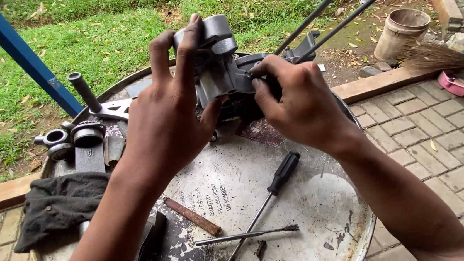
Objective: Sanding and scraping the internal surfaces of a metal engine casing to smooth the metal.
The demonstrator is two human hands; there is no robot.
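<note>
A grey metal machine part (219,64) is held up above a round white drum top (306,208). My left hand (166,114) grips the part from the left, fingers wrapped over its top. My right hand (293,100) pinches at the part's right side, thumb and forefinger pressed together on a small spot; what they hold is hidden. Two long dark rods (338,3) run from the part toward the upper right.
On the drum lie a black-handled screwdriver (273,191), a thin metal rod (247,235), a rusty bar (193,216), a black cloth (56,204) and several grey metal parts (84,135). A blue post (24,56), grass, brick paving, a bucket (399,32) and a broom (441,59) surround it.
</note>
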